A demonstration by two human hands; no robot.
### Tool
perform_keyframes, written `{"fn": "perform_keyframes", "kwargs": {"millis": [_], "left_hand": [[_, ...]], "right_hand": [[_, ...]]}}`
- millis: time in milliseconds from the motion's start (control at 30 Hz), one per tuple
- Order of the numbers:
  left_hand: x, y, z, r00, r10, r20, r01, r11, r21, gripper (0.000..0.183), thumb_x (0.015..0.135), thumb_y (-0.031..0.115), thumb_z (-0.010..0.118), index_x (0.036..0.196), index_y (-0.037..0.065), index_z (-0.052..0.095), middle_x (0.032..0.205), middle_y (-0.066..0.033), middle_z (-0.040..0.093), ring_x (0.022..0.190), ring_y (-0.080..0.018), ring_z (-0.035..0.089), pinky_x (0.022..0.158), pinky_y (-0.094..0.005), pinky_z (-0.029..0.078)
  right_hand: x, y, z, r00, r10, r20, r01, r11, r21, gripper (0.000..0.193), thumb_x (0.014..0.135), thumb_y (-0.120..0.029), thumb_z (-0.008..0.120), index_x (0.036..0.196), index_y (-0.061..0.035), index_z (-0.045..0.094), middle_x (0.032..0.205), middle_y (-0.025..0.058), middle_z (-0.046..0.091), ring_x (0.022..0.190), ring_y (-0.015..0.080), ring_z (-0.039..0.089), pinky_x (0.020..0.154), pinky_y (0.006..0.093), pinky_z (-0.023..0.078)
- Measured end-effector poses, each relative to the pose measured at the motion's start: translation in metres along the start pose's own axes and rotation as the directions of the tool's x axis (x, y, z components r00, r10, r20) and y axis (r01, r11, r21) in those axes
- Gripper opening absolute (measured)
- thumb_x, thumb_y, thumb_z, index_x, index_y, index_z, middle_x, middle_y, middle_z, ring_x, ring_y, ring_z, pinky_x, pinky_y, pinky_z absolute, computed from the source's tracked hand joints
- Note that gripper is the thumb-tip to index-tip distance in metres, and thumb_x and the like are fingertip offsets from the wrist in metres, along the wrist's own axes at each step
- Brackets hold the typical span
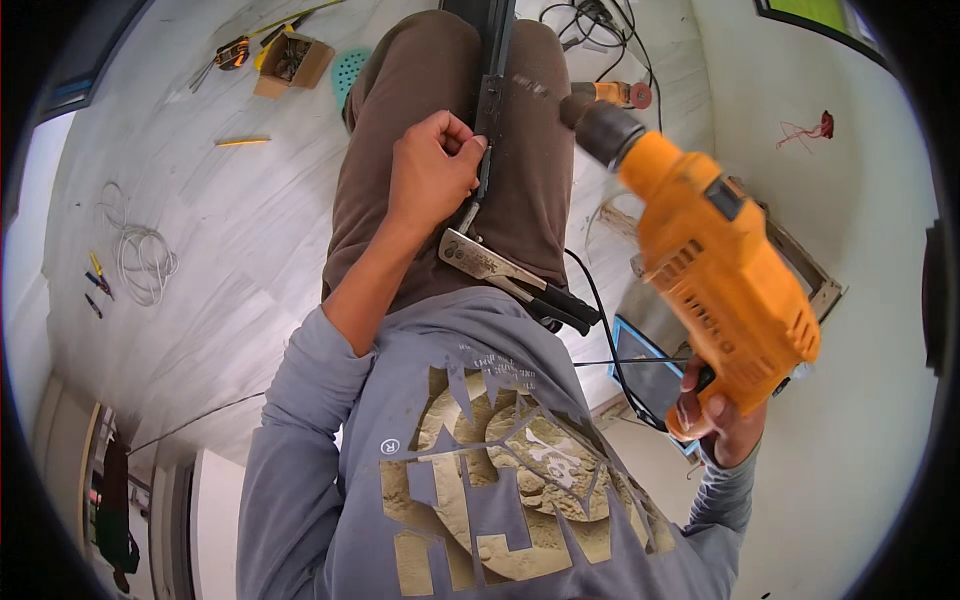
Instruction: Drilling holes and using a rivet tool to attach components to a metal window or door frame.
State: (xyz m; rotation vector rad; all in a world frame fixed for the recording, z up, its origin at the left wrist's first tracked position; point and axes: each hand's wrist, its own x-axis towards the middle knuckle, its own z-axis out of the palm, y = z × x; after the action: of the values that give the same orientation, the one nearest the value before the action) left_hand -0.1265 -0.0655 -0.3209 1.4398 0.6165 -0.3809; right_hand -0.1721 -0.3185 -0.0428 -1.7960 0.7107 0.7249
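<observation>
A long black metal bar (491, 100) lies lengthwise between my thighs, running away from my lap. My left hand (432, 172) is closed at the bar's left edge, thumb and fingertips pinching it; anything small between them is hidden. My right hand (722, 420) grips the handle of an orange power drill (715, 260), raised on the right. The drill's bit (535, 88), blurred, points left toward the bar, and I cannot tell whether they touch. Locking pliers (490, 262) with black handles rest across my lap at the bar's near end, seemingly clamped on it.
An orange angle grinder (612, 93) and black cables (600, 25) lie beyond my right knee. At far left are a cardboard box (292, 64), a tape measure (233, 53) and a yellow pencil (243, 142). Coiled white cable (146, 262) lies left. A drill cord (590, 285) crosses beside my lap.
</observation>
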Motion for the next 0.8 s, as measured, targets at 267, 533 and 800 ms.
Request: {"fn": "perform_keyframes", "kwargs": {"millis": [267,533,800], "left_hand": [[0.005,-0.005,0.002,0.997,0.061,-0.045,-0.057,0.995,0.086,0.016,0.079,0.011,0.07,0.073,0.0,0.061,0.062,-0.0093,0.063,0.055,-0.0172,0.062,0.057,-0.0311,0.048],[0.006,-0.007,0.002,0.999,0.052,-0.014,-0.051,0.998,0.043,0.017,0.078,0.012,0.071,0.072,0.0,0.06,0.061,-0.0102,0.062,0.056,-0.0196,0.061,0.058,-0.0325,0.048],[0.004,-0.007,0.001,0.997,0.081,-0.017,-0.08,0.995,0.06,0.018,0.079,0.013,0.07,0.072,0.0,0.06,0.061,-0.0104,0.062,0.056,-0.0209,0.061,0.058,-0.0336,0.048]], "right_hand": [[-0.008,-0.022,0.03,0.991,0.134,-0.004,-0.133,0.981,-0.142,0.07,0.073,-0.035,0.087,0.121,0.0031,0.053,0.089,0.0087,0.063,0.06,0.0106,0.057,0.051,0.0225,0.045],[-0.006,-0.029,0.037,0.994,0.107,0.007,-0.102,0.965,-0.241,0.058,0.077,-0.032,0.083,0.115,0.0026,0.057,0.088,0.0079,0.064,0.061,0.0096,0.056,0.055,0.0224,0.045],[-0.016,-0.031,0.037,0.981,0.14,-0.134,-0.181,0.912,-0.368,0.082,0.07,-0.044,0.086,0.125,0.0039,0.049,0.093,0.0111,0.062,0.065,0.0134,0.059,0.057,0.0249,0.048]]}}
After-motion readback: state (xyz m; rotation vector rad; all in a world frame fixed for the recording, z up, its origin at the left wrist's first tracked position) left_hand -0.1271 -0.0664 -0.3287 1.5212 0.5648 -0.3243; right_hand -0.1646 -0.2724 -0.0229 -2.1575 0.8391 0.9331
